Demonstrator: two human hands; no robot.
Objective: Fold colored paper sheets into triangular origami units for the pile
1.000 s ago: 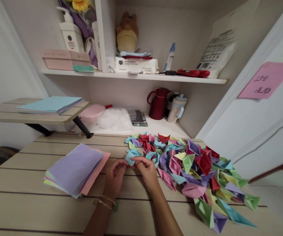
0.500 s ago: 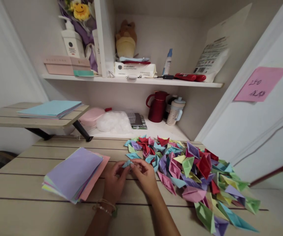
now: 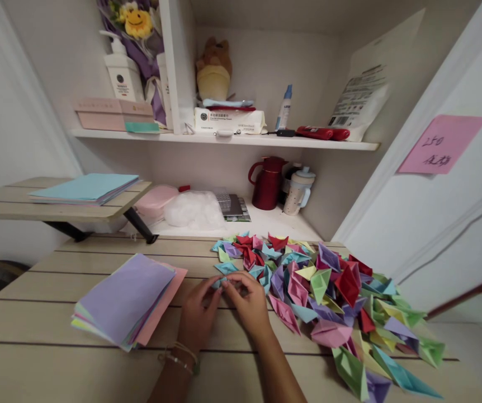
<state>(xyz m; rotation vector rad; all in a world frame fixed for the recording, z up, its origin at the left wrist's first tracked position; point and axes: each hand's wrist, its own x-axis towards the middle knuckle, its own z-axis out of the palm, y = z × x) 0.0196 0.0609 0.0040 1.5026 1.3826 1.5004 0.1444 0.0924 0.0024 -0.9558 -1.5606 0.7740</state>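
Between my fingertips is a small piece of folded blue paper [image 3: 219, 283], mostly hidden by the fingers. My left hand [image 3: 201, 307] pinches it from the left, and my right hand [image 3: 245, 296] pinches it from the right, so both are closed on it just above the table. A large heap of folded paper boats [image 3: 320, 284] in red, pink, purple, blue, green and yellow spreads to the right of my right hand. Left of my left hand lies a stack of coloured paper sheets [image 3: 127, 299], purple on top.
A raised wooden stand [image 3: 98, 211] at the left bears another paper stack [image 3: 88, 187], blue on top. Behind the table are a white plastic bag [image 3: 194, 211], a dark red jug [image 3: 268, 182] and a pale cup [image 3: 298, 191]. A shelf [image 3: 224, 139] runs above.
My fingers have shifted slightly on the blue paper, which now shows less between them. The heap of boats and the paper stacks stay as they were.
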